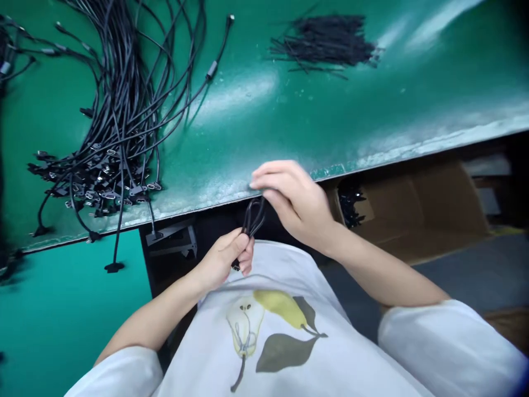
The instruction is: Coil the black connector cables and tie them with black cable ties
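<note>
A black cable (254, 216) is folded into a small looped bundle in front of my body, just below the table's front edge. My left hand (229, 256) is closed around the bundle's lower part, and a dark connector end pokes out beneath the fingers. At the bundle's upper end, the thumb and fingers of my right hand (295, 204) are drawn together on the cable. Those fingertips are slightly blurred. Left of both hands, a large heap of black cables (119, 82) lies on the green table (231, 149), with many connectors (107, 171) gathered near the edge.
A pile of short black ties or strips (330, 38) lies toward the back of the table. Below the edge at right stands an open cardboard box (433, 204), with dark items (351, 201) at its left side. A lower green surface (74, 309) is at left, with a cable end hanging over it.
</note>
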Action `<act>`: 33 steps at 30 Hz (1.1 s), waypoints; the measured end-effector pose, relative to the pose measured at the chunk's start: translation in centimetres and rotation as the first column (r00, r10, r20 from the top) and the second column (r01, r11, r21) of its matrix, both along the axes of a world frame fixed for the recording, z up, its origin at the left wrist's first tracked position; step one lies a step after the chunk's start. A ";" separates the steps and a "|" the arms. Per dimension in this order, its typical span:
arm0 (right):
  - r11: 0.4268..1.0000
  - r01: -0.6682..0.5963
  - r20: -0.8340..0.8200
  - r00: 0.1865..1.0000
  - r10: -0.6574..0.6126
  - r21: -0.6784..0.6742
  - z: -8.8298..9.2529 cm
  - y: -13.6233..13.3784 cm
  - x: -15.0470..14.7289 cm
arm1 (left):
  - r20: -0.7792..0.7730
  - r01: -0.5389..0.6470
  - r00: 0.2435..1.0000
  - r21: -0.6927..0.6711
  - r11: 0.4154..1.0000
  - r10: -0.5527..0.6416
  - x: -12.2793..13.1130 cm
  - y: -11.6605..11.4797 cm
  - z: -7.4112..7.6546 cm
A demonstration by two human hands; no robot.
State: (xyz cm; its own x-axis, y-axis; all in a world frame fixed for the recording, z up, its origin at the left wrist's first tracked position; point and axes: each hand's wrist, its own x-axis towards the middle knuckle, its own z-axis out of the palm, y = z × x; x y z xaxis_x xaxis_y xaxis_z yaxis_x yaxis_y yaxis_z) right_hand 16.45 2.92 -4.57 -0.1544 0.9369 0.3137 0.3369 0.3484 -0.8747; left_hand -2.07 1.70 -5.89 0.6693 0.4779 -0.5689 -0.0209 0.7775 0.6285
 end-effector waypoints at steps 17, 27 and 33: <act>0.656 -0.720 0.928 0.364 0.083 0.224 1.0 0.9 0.7 | -0.212 0.299 0.946 0.273 0.914 -0.246 -0.8 1.6 -0.4; 0.857 0.430 0.665 0.555 -0.500 0.285 -0.5 12.7 17.9 | -0.260 -0.038 0.958 0.313 0.949 0.124 -2.0 2.2 -1.4; 0.779 0.546 0.714 0.408 -0.569 0.308 -3.9 14.8 21.8 | -0.196 -0.131 0.966 0.201 0.971 0.171 -1.4 2.3 -1.0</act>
State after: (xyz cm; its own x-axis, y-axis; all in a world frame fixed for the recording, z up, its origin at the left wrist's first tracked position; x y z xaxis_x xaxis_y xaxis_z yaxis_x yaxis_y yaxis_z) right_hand 38.29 17.77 -8.50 0.2195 0.9005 0.3754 0.9676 -0.1517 -0.2018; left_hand -3.43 4.03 -6.86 0.4561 0.6740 -0.5811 0.0190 0.6455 0.7635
